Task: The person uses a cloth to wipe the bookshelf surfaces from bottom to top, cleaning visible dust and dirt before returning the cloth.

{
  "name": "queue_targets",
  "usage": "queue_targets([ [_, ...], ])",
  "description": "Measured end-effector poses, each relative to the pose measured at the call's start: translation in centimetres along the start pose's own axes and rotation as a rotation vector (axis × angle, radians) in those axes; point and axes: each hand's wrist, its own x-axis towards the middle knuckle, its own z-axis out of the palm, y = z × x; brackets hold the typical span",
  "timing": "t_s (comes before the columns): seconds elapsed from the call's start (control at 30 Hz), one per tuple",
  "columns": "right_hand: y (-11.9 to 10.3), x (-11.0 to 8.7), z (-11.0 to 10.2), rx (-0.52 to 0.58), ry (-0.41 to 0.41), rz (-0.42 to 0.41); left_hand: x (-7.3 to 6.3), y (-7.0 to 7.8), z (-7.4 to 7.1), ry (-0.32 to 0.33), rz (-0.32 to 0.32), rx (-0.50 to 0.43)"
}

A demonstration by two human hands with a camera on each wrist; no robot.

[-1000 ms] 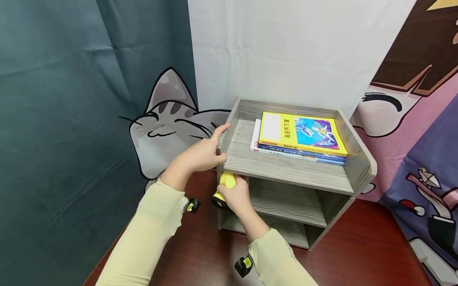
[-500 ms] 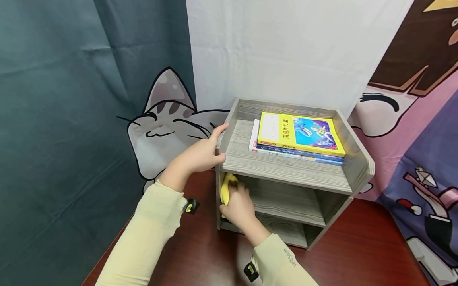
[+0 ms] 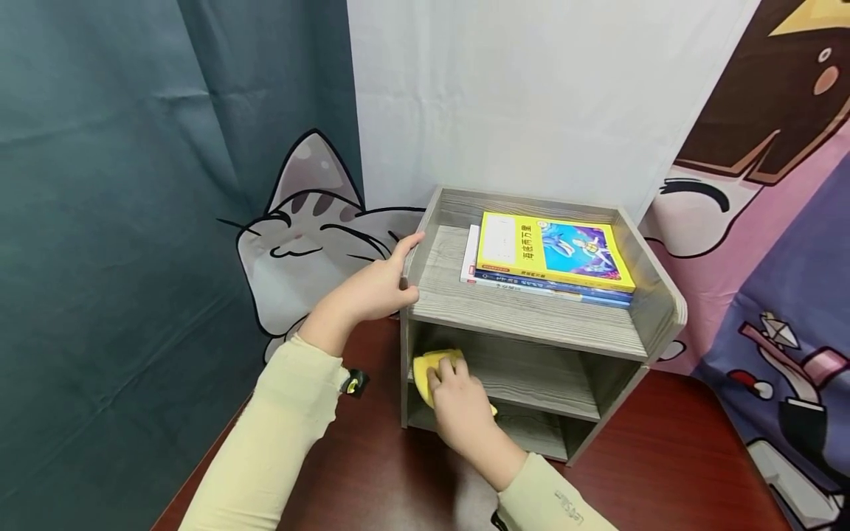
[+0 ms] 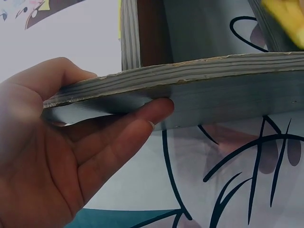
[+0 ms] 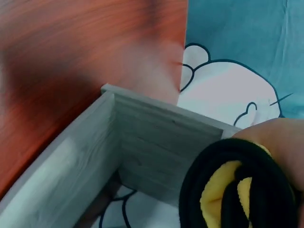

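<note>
My left hand (image 3: pixel 372 291) grips the left side panel (image 3: pixel 425 228) of a small grey wood-grain shelf unit (image 3: pixel 531 321). In the left wrist view, the panel's edge (image 4: pixel 213 66) lies between the thumb and fingers. My right hand (image 3: pixel 462 405) holds a yellow cloth (image 3: pixel 425 376) at the left front of the middle shelf. The right wrist view shows that cloth (image 5: pixel 216 194) bunched in folds with a black border; only part of the hand (image 5: pixel 282 142) shows there. The hand hides much of the cloth.
A stack of books (image 3: pixel 554 251), a yellow one uppermost, lies on the unit's top. The unit stands on a reddish-brown table (image 3: pixel 671 450). A white curtain (image 3: pixel 531 96) hangs behind, a teal one (image 3: pixel 119 258) to the left, and a cartoon-printed one (image 3: pixel 744 295) to the right.
My right hand has moved the cloth from the unit's left upright, below the top board, down and right to the middle shelf's front. The left hand keeps its grip on the panel.
</note>
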Motion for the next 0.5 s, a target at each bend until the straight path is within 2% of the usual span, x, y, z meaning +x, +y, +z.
queue_targets([
  [0.17,3.3,-1.9,-3.3,0.028,-0.045,-0.045,0.2,0.0,0.3,0.001,0.008,0.004],
  [0.37,7.8,-3.8,-10.9,0.078,-0.018,-0.098,-0.1,-0.4,0.2,0.019,0.024,0.027],
  [0.5,10.3,-4.5,-15.3,0.069,-0.006,-0.112,-0.1,-1.0,0.2,0.028,0.05,-0.004],
])
